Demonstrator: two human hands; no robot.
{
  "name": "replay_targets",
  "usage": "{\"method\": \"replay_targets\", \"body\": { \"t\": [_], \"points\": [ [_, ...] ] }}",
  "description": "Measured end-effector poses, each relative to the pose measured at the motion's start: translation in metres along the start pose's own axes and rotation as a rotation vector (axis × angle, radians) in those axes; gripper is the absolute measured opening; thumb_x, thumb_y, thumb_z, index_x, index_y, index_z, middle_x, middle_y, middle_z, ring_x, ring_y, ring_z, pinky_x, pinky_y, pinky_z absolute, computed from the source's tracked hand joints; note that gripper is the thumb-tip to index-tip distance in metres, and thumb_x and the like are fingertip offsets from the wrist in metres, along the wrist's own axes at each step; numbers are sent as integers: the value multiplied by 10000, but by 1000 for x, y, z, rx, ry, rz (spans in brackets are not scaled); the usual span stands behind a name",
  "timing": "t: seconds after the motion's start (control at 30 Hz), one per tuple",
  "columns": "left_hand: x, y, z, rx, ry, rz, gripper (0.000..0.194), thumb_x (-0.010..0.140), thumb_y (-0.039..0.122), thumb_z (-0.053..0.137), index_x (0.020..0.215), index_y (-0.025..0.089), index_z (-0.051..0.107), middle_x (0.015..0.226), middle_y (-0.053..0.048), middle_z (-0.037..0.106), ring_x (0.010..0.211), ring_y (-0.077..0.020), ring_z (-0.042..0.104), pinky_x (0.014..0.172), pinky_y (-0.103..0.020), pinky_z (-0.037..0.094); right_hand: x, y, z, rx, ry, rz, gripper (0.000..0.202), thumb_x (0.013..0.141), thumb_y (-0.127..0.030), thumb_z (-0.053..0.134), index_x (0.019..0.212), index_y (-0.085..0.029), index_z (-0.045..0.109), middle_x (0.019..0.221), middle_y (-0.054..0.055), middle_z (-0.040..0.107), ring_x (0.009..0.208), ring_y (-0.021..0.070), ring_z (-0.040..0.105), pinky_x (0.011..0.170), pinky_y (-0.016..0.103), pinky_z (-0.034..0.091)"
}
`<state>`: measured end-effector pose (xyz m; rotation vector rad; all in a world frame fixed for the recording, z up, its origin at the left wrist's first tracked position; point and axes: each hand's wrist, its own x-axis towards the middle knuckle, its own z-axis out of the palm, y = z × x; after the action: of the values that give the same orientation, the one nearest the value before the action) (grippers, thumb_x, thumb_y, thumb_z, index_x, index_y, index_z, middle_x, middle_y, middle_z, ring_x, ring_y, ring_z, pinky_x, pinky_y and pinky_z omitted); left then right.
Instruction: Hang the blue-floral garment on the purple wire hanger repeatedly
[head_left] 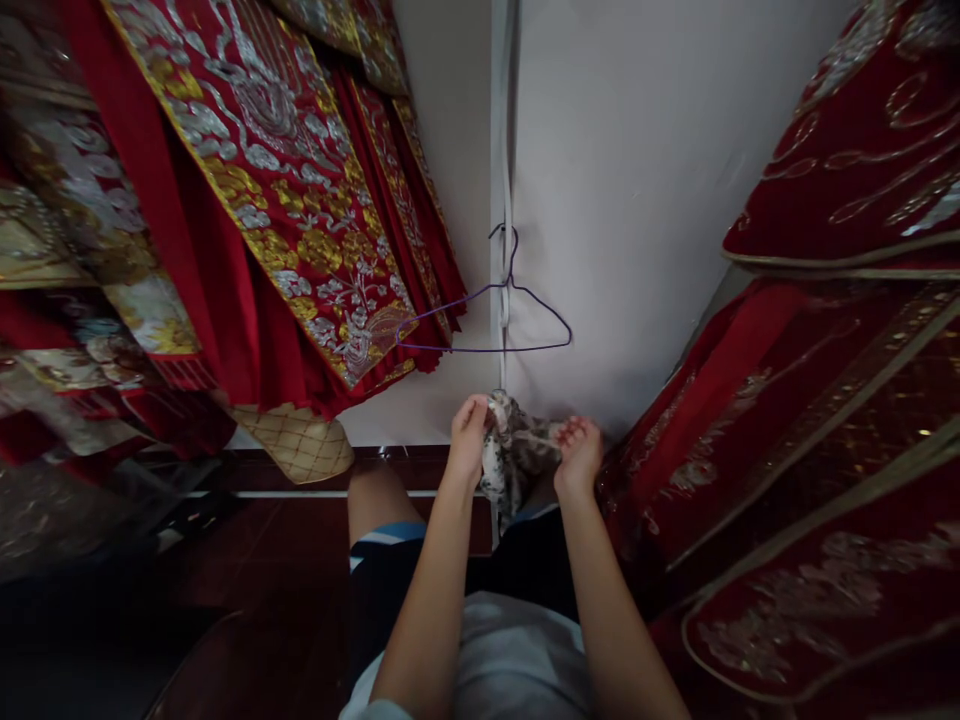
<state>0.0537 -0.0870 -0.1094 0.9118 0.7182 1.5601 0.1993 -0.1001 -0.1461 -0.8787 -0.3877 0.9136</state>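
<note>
Bunched between my hands is a pale cloth with dark patterning; its folds hide what kind of garment or cloth it is. My left hand is closed on its left edge, fingers pinched near the top. Out to the right, my right hand has its fingers curled around a stretched part of the same cloth. Above both hands a thin purple wire hanger hangs with nothing on it, its hook at a white cord or strip running down the wall.
Red garments with gold and silver embroidery hang at the left, close to the hanger. More red embroidered garments hang at the right. A pale wall stands ahead, above a dark red tiled floor.
</note>
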Motion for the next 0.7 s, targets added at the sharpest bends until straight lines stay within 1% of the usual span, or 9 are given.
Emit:
{"method": "replay_targets", "body": {
  "t": [0.07,0.17,0.3,0.37,0.43,0.5,0.6,0.63,0.7],
  "points": [
    [-11,10,11,53,-100,69,388,750,546,741,781,177,626,719,16,576,682,-113,528,683,-211,435,-8,-6,9,-83,-171,33,337,805,-535,578,701,-215,558,635,-15,622,608,129,611,581,230,491],
    [-26,27,26,253,-241,168,329,844,515,658,810,188,663,780,-15,610,754,-158,556,736,-245,447,-29,-11,25,-188,-526,226,475,823,-679,539,786,-222,660,706,29,697,764,207,683,653,292,533],
    [-36,44,27,437,-409,227,274,910,439,594,908,192,712,961,-67,677,960,-225,606,897,-291,449,-55,-15,38,-171,-676,317,632,831,-784,426,961,-234,710,808,55,744,937,244,694,758,333,556],
    [-37,46,17,430,-442,172,289,907,432,607,1074,212,693,1045,-73,679,1018,-229,610,920,-293,448,-59,-17,35,-185,-736,354,676,841,-800,377,991,-235,715,834,67,749,953,243,696,794,344,556],
    [-36,43,3,431,-456,82,414,906,469,604,1249,238,622,1125,-80,663,1082,-229,599,951,-298,442,-57,-20,24,-215,-812,421,675,839,-806,375,996,-246,717,849,68,750,932,239,702,811,358,555],
    [-35,37,-11,457,-510,-42,506,909,541,569,1323,249,579,1189,-90,646,1143,-233,579,995,-316,428,-49,-26,10,-265,-890,485,633,765,-809,521,950,-239,722,849,71,750,891,240,705,820,365,553],
    [-36,25,-25,406,-681,-235,585,903,677,458,1227,231,654,1203,-103,656,1167,-246,578,1041,-357,411,-38,-40,-11,-348,-1036,475,580,556,-674,818,868,-194,724,815,74,742,810,241,699,810,361,547],
    [-37,22,-27,365,-749,-294,646,893,727,402,1167,214,685,1161,-111,676,1141,-257,596,1031,-375,422,-36,-46,-16,-361,-1095,453,566,529,-627,853,850,-179,725,791,72,735,776,234,693,788,352,545],
    [-41,16,-29,349,-879,-353,738,869,785,337,1050,184,725,1057,-123,708,1079,-278,625,988,-399,452,-35,-60,-21,-374,-1239,430,527,566,-590,846,832,-151,728,747,65,715,701,208,669,713,324,539]
  ]
}}
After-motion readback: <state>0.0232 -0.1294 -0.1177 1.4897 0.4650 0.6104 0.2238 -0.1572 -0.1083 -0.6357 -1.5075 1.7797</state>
